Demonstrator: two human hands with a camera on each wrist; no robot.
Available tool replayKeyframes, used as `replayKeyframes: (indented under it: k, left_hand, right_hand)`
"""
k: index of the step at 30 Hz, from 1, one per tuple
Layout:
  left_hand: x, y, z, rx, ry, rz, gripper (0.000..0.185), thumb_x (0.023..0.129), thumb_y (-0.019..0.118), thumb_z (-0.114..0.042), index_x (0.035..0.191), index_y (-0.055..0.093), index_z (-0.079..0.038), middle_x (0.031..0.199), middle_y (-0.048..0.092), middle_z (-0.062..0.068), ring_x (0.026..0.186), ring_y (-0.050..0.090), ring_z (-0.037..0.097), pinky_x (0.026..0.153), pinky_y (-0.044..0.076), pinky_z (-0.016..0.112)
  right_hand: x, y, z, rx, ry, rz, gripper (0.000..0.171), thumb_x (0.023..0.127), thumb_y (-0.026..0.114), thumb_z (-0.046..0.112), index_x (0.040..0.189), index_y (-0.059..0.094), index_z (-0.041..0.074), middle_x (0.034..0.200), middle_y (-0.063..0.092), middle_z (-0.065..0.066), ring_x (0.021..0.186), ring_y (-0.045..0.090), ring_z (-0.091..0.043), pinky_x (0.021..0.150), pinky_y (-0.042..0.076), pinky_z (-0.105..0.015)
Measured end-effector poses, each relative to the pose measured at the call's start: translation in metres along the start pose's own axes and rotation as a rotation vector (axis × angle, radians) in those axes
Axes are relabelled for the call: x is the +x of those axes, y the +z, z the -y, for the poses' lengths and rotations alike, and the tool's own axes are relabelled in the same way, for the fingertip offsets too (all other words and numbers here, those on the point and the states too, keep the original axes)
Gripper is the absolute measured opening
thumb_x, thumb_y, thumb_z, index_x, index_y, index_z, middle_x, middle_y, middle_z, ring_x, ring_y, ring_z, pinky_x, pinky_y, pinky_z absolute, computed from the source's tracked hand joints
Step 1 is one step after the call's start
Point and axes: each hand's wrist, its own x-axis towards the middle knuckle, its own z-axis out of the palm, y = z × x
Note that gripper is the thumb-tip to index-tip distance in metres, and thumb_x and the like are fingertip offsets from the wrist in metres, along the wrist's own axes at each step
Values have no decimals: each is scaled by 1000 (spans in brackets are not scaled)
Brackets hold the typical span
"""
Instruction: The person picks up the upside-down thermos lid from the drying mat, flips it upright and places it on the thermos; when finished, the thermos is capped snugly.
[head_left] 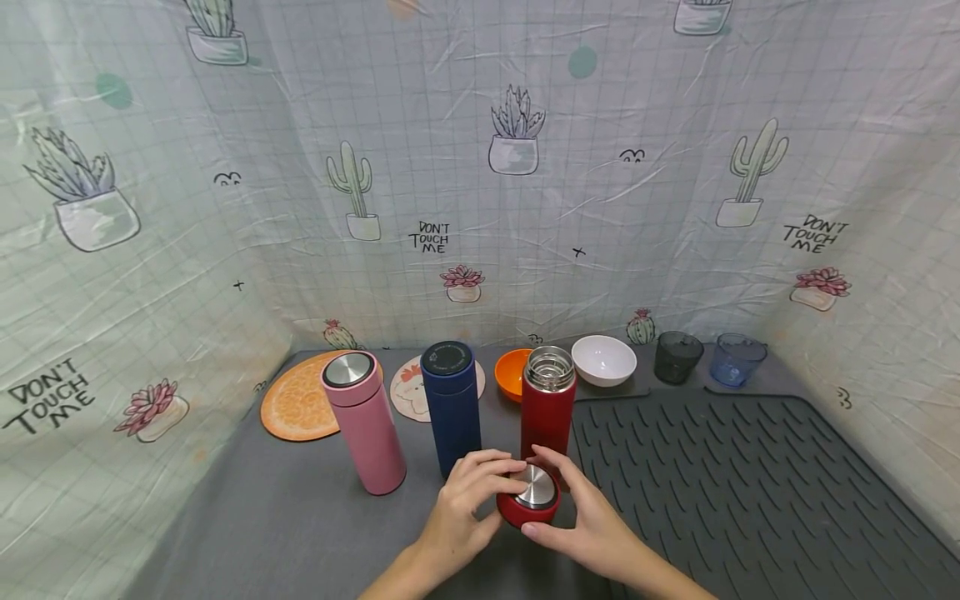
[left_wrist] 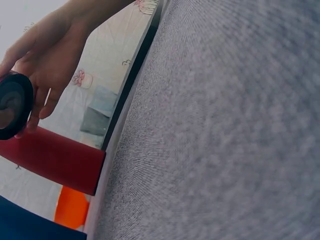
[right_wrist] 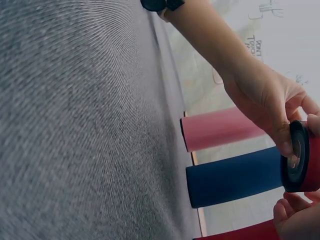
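Both hands hold a red flask lid [head_left: 529, 497] with a silver top, just above the grey table. My left hand [head_left: 480, 493] pinches its left side and my right hand [head_left: 573, 504] curls round its right side and front. Right behind the lid stands the red flask [head_left: 548, 404], upright, with its steel mouth uncovered. The right wrist view shows the left hand [right_wrist: 265, 102] with its fingers on the rim of the lid [right_wrist: 300, 162]. In the left wrist view the right hand [left_wrist: 47, 60] grips the lid [left_wrist: 12, 112] over the red flask [left_wrist: 50, 157].
A blue flask [head_left: 452, 404] and a pink flask [head_left: 365, 421] stand closed to the left of the red one. Behind are an orange-slice coaster [head_left: 296, 408], an orange bowl [head_left: 512, 373], a white bowl [head_left: 603, 360], a dark cup [head_left: 678, 357] and a blue cup [head_left: 738, 358]. A ribbed mat [head_left: 742, 483] covers the right.
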Motion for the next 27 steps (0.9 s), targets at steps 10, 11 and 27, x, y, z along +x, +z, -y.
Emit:
replayKeyframes:
  k: [10,11,27]
  left_hand:
    - [1,-1,-2,0,38,2,47,65,72,7,105,62,-14,117,59,6,112,48,26,95,40,35]
    - [1,-2,-3,1,19,14,47,66,73,5,107,61,-14,118,58,6,113,47,26,96,39,35]
    - [33,0,8,-60,-270,65,77,76,72,-10,140,29,-11,140,36,8,125,38,22,96,40,40]
  right_hand:
    - [0,2,-1,45,-132,-19,62,77,74,21,130,43,11,121,53,1,101,53,-16,82,47,-30]
    - [0,1,-1,47,-141,-21,61,77,75,20,129,43,12,121,53,1,101,54,-16,83,48,-30]
    - [33,-40,38,61,-335,-150,72,72,73,-6,133,38,4,123,49,-11,105,51,-17,84,47,-25]
